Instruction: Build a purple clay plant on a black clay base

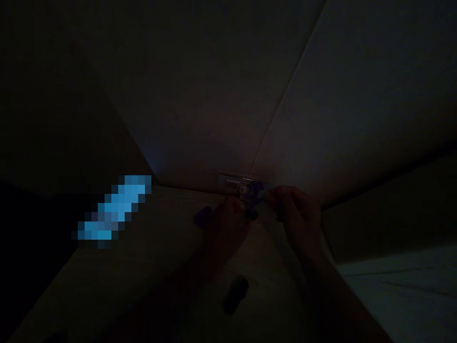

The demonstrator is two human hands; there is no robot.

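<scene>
In very dim light, both hands meet at a pale rectangular wall plate (225, 181), low where the wall joins the wooden surface. A purple piece (255, 190) with arms sits in front of the plate's right half, beside something clear and shiny. My left hand (228, 221) has its fingers curled just below the plate, close to the clear part; its grip is too dark to make out. My right hand (300, 214) is closed, thumb and finger pinched at the right of the purple piece. What they pinch cannot be made out.
A dark blue object (203, 216) lies left of my left hand. Nearer me, a short dark cylinder-like item (235, 295) rests on the wooden surface (143, 257). A bright blue pixelated rectangle (117, 205) shows at left. A dark box-like edge (374, 224) stands at right.
</scene>
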